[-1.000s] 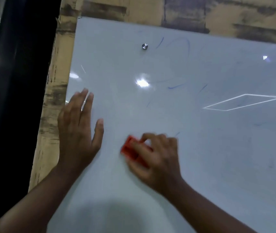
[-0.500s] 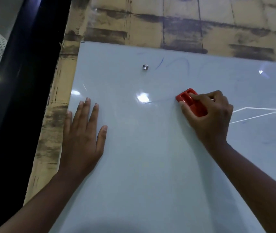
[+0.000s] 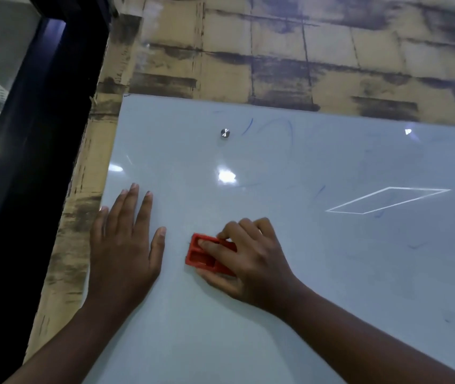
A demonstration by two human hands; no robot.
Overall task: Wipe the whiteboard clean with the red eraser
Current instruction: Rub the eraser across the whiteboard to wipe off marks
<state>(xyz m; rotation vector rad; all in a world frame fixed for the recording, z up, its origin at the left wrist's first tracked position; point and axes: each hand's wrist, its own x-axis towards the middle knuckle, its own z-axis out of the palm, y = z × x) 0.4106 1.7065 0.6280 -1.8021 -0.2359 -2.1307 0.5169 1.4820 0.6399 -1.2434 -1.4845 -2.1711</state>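
A wall-mounted whiteboard (image 3: 304, 273) bears faint blue streaks. The left hand (image 3: 122, 245) presses flat, fingers straight, likely bracing; the right hand (image 3: 251, 261) clamps the red eraser (image 3: 207, 254) for wiping.

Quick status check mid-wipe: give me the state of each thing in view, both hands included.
left hand: flat on the board, fingers straight, holding nothing.
right hand: grips the eraser, pressing it to the board.
red eraser: against the board, beside the left hand's thumb, not touching it.
whiteboard: not clean; faint blue marker strokes near the top and at right.
metal mounting stud: fixed in the board near its top edge.
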